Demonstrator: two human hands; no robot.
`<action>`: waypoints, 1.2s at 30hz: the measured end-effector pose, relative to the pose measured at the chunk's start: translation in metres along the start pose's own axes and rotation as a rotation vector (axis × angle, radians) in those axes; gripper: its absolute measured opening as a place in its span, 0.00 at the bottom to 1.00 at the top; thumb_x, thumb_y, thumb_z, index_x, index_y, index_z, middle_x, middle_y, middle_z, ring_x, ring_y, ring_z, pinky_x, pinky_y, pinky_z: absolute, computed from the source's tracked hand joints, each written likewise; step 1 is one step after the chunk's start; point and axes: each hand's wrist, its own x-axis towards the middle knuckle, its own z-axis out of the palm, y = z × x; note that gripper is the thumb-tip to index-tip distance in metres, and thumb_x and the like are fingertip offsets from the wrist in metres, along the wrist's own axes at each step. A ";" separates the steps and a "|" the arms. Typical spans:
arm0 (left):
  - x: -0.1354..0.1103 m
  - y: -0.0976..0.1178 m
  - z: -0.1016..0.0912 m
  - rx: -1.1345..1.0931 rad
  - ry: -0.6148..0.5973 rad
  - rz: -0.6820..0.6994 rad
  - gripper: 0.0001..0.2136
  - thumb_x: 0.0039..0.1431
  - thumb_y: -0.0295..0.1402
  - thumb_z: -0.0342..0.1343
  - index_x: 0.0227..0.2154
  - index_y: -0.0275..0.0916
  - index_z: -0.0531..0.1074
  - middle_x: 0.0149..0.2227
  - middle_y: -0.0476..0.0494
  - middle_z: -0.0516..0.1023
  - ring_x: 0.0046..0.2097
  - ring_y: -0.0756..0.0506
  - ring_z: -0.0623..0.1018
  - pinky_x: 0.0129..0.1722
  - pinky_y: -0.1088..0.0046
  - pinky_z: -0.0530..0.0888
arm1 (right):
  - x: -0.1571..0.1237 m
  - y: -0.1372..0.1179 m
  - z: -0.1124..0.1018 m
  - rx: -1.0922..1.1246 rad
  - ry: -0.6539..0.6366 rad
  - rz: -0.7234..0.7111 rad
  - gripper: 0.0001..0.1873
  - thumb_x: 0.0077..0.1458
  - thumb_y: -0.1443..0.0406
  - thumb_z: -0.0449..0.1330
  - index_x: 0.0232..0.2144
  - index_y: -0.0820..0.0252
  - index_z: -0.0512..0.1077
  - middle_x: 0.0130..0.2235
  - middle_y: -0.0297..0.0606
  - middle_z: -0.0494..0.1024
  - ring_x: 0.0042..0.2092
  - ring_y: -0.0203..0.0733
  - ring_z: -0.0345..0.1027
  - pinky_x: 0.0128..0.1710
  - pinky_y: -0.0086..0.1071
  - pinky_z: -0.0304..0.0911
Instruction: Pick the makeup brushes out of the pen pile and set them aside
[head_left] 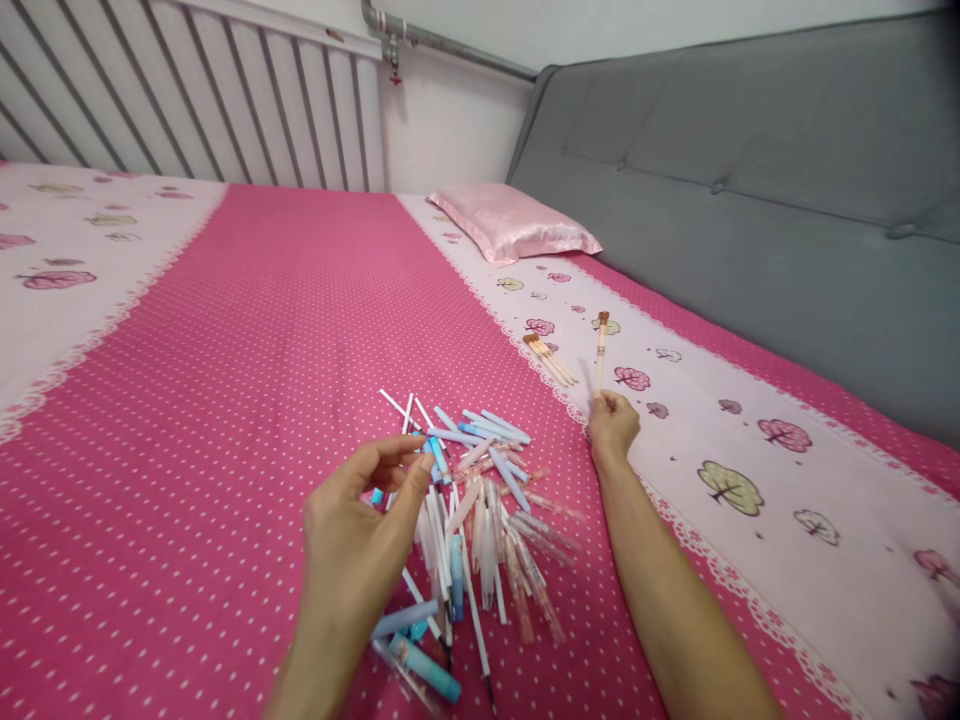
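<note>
My right hand (pixel 613 425) is closed around the lower end of a cream pen (pixel 601 350) with a brown top, which points away from me over the bed. Just left of it, several similar cream pens (pixel 553 362) lie side by side on the sheet. My left hand (pixel 379 490) hovers at the near left of a loose pile, its fingers bent and thumb apart, with nothing visible between them. The pile mixes white pen refills (pixel 474 610), lavender pen barrels (pixel 510 480), clear pinkish barrels (pixel 517 590) and blue pen pieces (pixel 425 668).
A pink dotted sheet (pixel 300 290) with pale tree-print strips covers the bed. A shiny pink pillow (pixel 514 222) lies at the back, against a grey padded headboard (pixel 720 180). Behind the bed are a white radiator (pixel 195 95) and a pipe (pixel 450 45) with a red-handled valve.
</note>
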 end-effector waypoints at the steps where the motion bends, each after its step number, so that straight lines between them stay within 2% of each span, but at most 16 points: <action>1: 0.000 0.000 0.000 0.006 -0.001 0.003 0.14 0.49 0.44 0.60 0.34 0.40 0.77 0.28 0.47 0.78 0.30 0.47 0.75 0.33 0.71 0.72 | 0.001 0.000 0.002 -0.019 0.009 0.012 0.19 0.51 0.62 0.54 0.41 0.67 0.76 0.37 0.48 0.80 0.37 0.46 0.72 0.41 0.34 0.63; 7: 0.000 -0.001 0.001 -0.019 0.002 0.000 0.14 0.48 0.44 0.60 0.33 0.40 0.77 0.28 0.47 0.78 0.31 0.47 0.76 0.33 0.72 0.73 | 0.009 -0.005 0.010 -0.123 0.042 0.047 0.18 0.52 0.61 0.54 0.41 0.63 0.77 0.38 0.47 0.80 0.38 0.47 0.71 0.38 0.34 0.61; 13: 0.001 -0.002 0.002 -0.014 -0.006 -0.008 0.14 0.48 0.45 0.60 0.33 0.40 0.77 0.28 0.47 0.79 0.31 0.47 0.75 0.33 0.72 0.73 | 0.019 -0.009 0.018 -0.206 0.012 0.044 0.15 0.54 0.61 0.54 0.39 0.57 0.77 0.40 0.43 0.80 0.38 0.44 0.70 0.35 0.32 0.60; 36: 0.000 -0.008 0.002 0.028 0.000 0.023 0.13 0.50 0.44 0.58 0.33 0.41 0.77 0.28 0.48 0.78 0.30 0.47 0.75 0.33 0.72 0.73 | 0.029 -0.015 0.025 -0.307 -0.037 0.019 0.15 0.55 0.58 0.56 0.39 0.54 0.79 0.41 0.44 0.79 0.39 0.46 0.70 0.37 0.35 0.59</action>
